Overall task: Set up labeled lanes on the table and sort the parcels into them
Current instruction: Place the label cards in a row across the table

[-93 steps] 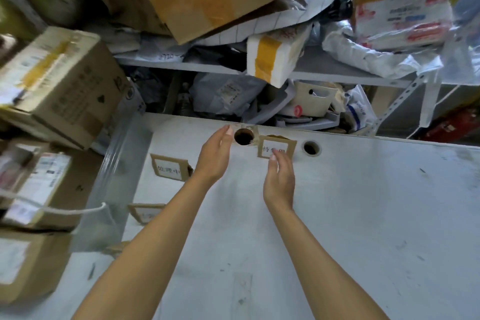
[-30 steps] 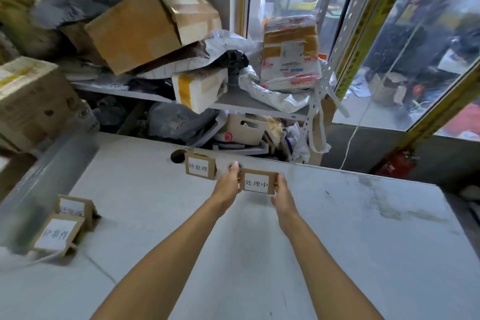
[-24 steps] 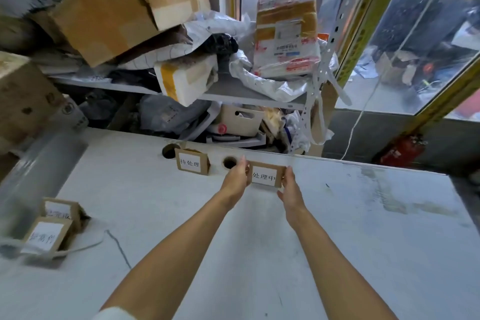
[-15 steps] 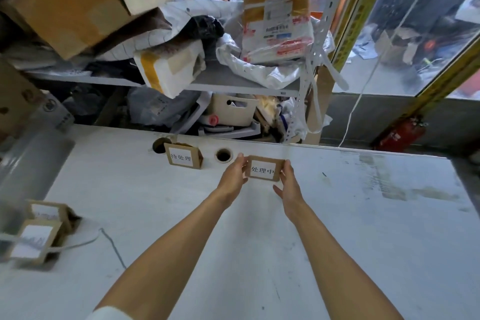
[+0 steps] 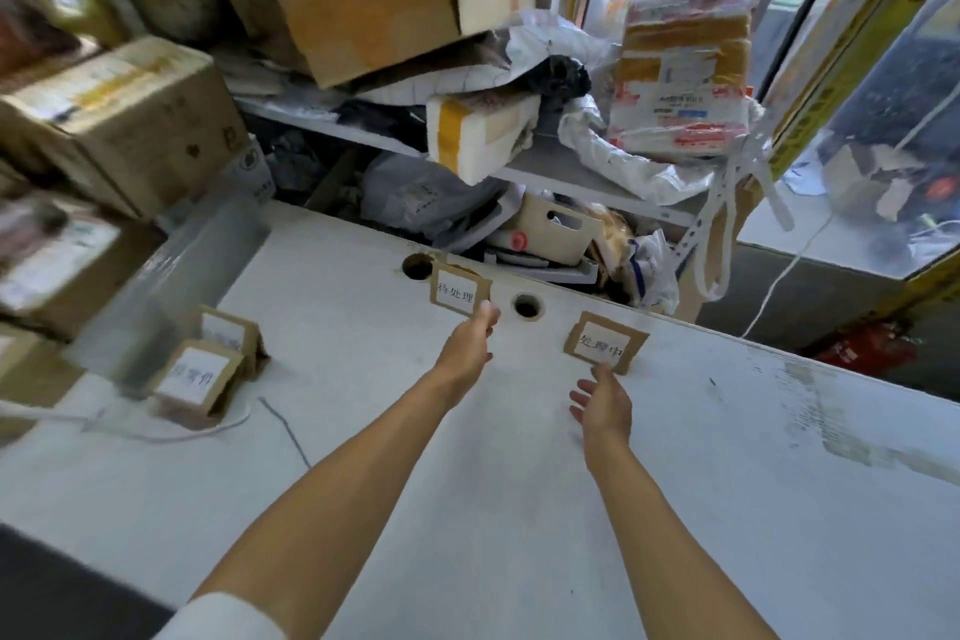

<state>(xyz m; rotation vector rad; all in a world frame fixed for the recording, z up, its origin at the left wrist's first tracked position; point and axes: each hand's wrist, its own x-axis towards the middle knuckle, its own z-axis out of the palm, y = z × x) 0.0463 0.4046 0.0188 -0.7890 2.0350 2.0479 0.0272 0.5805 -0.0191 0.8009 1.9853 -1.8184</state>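
Bright daylight from window [image 5: 857, 68] right of shelf [image 5: 545, 166]; worktop [image 5: 675, 509] evenly lit, soft shadows. Boxes [image 5: 119, 120] left of shelf motion-blurred. Wide-angle bending at edges.

My left hand [image 5: 467, 348] reaches just below one cardboard label [image 5: 458, 295]; my right hand [image 5: 602, 403] hovers open beneath another label [image 5: 602, 344] on the white tabletop [image 5: 519, 483].

White table [image 5: 519, 457], scuffed and stained toward the right. Pierced by two round holes [image 5: 527, 307] near the far edge. Topped by four cardboard label stands: one [image 5: 457, 295] between the holes, one [image 5: 604, 342] just right of them, two [image 5: 196, 375] close together at the left edge. Crossed at the left by a white cord [image 5: 171, 433].
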